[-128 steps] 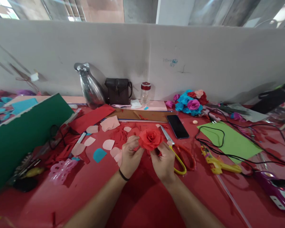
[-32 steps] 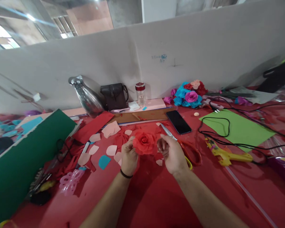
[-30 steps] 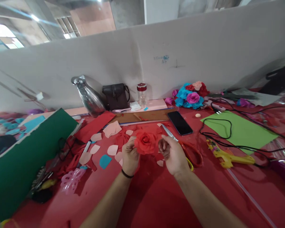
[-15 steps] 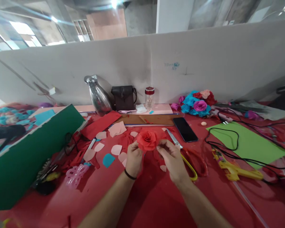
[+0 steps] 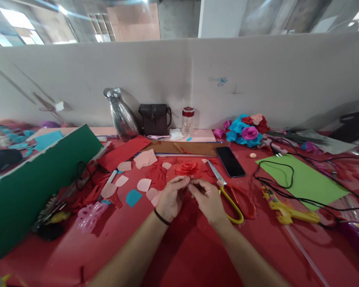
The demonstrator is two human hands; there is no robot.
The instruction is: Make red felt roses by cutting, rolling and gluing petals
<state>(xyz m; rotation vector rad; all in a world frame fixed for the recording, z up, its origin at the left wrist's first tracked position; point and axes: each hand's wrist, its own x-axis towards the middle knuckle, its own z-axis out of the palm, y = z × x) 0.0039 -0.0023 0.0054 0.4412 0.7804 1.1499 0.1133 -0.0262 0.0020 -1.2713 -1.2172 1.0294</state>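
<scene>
A red paper rose [image 5: 188, 167] is held up over the middle of the red table, its bloom tipped away from me. My left hand [image 5: 172, 197] and my right hand [image 5: 208, 199] are both closed at its underside, fingertips pinched close together and nearly touching. The exact spot they grip below the petals is hidden by the fingers. Just right of my right hand lie scissors [image 5: 235, 209] with a yellow and red handle. Left of my left hand are loose pink petals [image 5: 144, 185] and a blue petal [image 5: 134, 197].
A yellow glue gun [image 5: 293, 213] and black cables lie on the right by a green sheet [image 5: 302, 179]. Behind are a phone [image 5: 230, 161], a paper-flower bouquet [image 5: 248, 130], a glass bottle [image 5: 188, 121], a black bag [image 5: 154, 119] and a steel jug [image 5: 122, 115]. A green box [image 5: 44, 187] stands left.
The rose has tipped away and slightly up from facing me. Both hands have drawn together beneath it, my right hand moving left from the bloom's edge. The view has shifted slightly.
</scene>
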